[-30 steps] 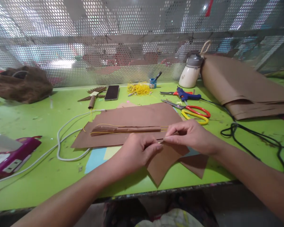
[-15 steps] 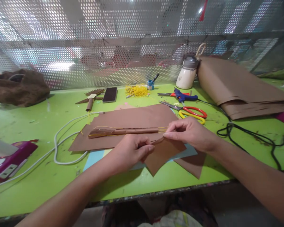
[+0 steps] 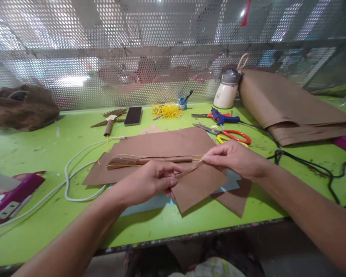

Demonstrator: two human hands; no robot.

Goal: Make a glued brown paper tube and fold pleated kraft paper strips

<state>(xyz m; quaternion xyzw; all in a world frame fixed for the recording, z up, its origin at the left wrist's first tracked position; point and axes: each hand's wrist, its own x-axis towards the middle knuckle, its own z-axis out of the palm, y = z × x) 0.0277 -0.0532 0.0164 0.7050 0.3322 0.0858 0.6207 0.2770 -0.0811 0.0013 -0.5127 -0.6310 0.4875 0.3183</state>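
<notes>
A small sheet of brown paper [image 3: 200, 186] hangs between my two hands, its upper edge folded into a narrow strip. My left hand [image 3: 154, 179] pinches the left end of that edge. My right hand [image 3: 233, 159] pinches the edge farther up on the right. Behind them, a thin rolled brown paper stick [image 3: 161, 159] with a fringed left end and yellow strings rests on a larger brown paper sheet [image 3: 164, 142]. Light blue paper [image 3: 152, 204] shows underneath, and another brown paper piece [image 3: 233, 200] lies below my right hand.
Scissors [image 3: 233, 135] and a blue glue gun [image 3: 223, 117] lie beyond my right hand. A white bottle [image 3: 226, 92] stands near a folded brown paper stack [image 3: 291, 104]. A phone [image 3: 133, 116], yellow shreds [image 3: 165, 111], a white cable [image 3: 67, 181] and a purple power strip [image 3: 15, 196] are also on the green table.
My left hand has moved left and slightly down along the edge, away from my right hand. The small brown sheet now shows a longer folded edge and more of its face.
</notes>
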